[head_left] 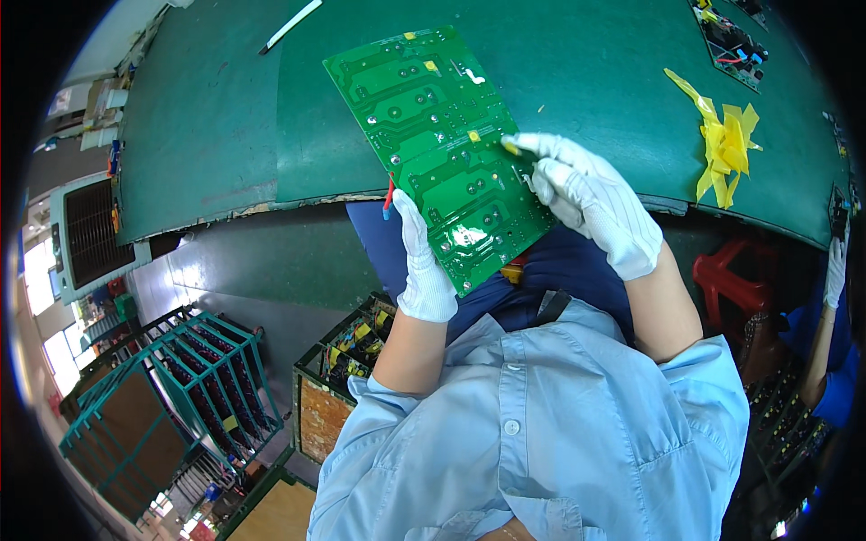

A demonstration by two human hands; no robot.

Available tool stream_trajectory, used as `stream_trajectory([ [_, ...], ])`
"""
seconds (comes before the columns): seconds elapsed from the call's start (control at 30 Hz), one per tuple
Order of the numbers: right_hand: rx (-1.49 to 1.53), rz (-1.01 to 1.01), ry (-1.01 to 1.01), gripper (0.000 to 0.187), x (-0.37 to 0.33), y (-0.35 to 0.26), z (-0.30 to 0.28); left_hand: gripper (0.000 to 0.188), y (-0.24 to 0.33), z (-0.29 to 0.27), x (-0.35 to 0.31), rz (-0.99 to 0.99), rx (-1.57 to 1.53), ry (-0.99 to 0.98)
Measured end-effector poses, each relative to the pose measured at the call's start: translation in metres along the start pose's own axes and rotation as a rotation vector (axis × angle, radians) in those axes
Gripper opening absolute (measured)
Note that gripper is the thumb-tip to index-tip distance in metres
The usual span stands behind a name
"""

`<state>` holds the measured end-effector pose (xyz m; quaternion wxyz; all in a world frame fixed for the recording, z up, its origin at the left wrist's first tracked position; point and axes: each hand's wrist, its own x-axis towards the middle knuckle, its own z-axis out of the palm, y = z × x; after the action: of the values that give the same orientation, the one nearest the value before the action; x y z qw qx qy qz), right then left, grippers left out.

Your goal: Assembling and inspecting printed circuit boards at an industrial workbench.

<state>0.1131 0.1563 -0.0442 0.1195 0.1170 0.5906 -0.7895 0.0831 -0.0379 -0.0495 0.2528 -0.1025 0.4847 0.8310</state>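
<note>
A large green circuit board (424,189) is tilted above the table's near edge, its solder side facing up. My gloved left hand (421,270) grips its lower left edge, thumb on top and fingers hidden underneath. A red wire (390,194) with a blue end pokes out beside that thumb. At the board's right edge, my gloved right hand (591,194) has its fingertips pinched on a small piece of yellow tape (511,146). Small yellow squares (474,136) and white blobs (471,74) dot the board.
Crumpled yellow tape strips (726,149) lie on the green table (234,108) to the right. Another board (732,45) sits at the far right, a black-and-white stick (290,25) at the back. A crate of parts (325,406), a green rack (198,388), a red stool (735,279) and a co-worker's gloved hand (835,270) are around.
</note>
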Motion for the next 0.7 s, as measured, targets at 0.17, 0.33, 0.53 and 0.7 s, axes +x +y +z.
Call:
stream_trajectory([
  [0.17,-0.955,-0.503,0.182,0.037,0.020,0.001,0.019,0.060,-0.003,-0.004,0.002,0.037,-0.026,-0.133],
  [0.33,-1.042,-0.635,0.201,0.040,0.022,0.010,0.020,0.060,-0.019,-0.023,0.019,0.015,-0.611,-0.592],
  [0.53,-1.038,-0.695,0.272,0.043,0.021,0.017,0.021,0.078,0.003,0.006,0.002,-0.014,0.068,-0.004],
  [0.7,-1.115,-0.591,0.240,0.042,0.021,0.009,0.027,0.077,0.003,0.003,0.004,-0.008,0.082,-0.064],
])
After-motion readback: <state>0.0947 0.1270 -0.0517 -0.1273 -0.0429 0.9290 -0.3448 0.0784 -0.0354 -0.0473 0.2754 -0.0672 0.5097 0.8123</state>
